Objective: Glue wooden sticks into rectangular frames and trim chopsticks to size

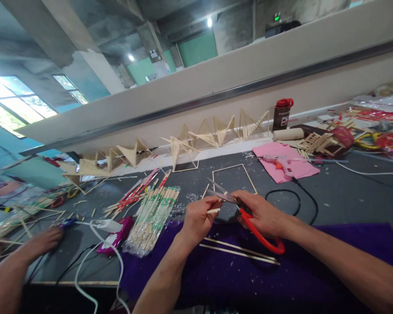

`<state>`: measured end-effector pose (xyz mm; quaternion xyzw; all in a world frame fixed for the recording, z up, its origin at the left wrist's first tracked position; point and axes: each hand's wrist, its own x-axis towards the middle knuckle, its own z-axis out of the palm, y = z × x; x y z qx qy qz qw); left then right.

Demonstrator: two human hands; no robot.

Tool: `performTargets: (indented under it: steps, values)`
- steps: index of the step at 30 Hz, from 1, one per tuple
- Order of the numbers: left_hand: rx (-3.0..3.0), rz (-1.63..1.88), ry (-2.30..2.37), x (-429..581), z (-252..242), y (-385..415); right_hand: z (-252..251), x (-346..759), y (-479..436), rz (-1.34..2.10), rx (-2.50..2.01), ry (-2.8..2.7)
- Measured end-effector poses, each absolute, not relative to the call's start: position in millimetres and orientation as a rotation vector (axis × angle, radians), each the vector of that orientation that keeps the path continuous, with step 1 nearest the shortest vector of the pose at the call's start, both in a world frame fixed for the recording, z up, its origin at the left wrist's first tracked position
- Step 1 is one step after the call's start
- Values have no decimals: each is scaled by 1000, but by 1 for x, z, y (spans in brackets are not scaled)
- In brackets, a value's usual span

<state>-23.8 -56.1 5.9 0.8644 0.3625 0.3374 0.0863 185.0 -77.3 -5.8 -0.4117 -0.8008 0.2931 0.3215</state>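
Observation:
In the middle of the head view my left hand (pixel 200 216) is closed around a short wooden stick (pixel 213 211), whose pale end pokes out past the fingers. My right hand (pixel 260 209) grips red-handled scissors (pixel 263 235). Their blades are parted and reach left over the left hand's fingertips, close to the stick. Whether the blades touch the wood I cannot tell. Two long thin sticks (pixel 239 254) lie below on the purple cloth (pixel 170 279). Beyond the hands a square stick frame (pixel 229 168) lies on the dark tabletop (pixel 196 185).
Packed chopsticks (pixel 157 213) lie to the left, near a pink box (pixel 118 235) and white cable. A glue gun (pixel 280 163) rests on pink cloth (pixel 294 172). Stick models (pixel 180 148) line the wall beside a bottle (pixel 282 114). Another person's hand (pixel 49 239) is at far left.

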Motion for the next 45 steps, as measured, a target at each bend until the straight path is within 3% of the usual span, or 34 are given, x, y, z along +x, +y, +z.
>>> performTargets:
  steps: [10, 15, 21, 30, 45]
  values:
    - [2444, 909, 1167, -22, 9, -59, -11, 189, -73, 684, -1109, -2106]
    - [2020, 1081, 1231, -25, 18, -60, -24, 196, -62, 633, -1171, -1949]
    - [1222, 1471, 905, -41, 41, -43, -32, 197, -54, 543, -1241, -1815]
    - [932, 1465, 629, -15, 95, -15, -28, 205, -51, 478, -1267, -1748]
    - [1333, 1312, 754, 79, 13, 49, -10, 232, -34, 403, -1215, -1556]
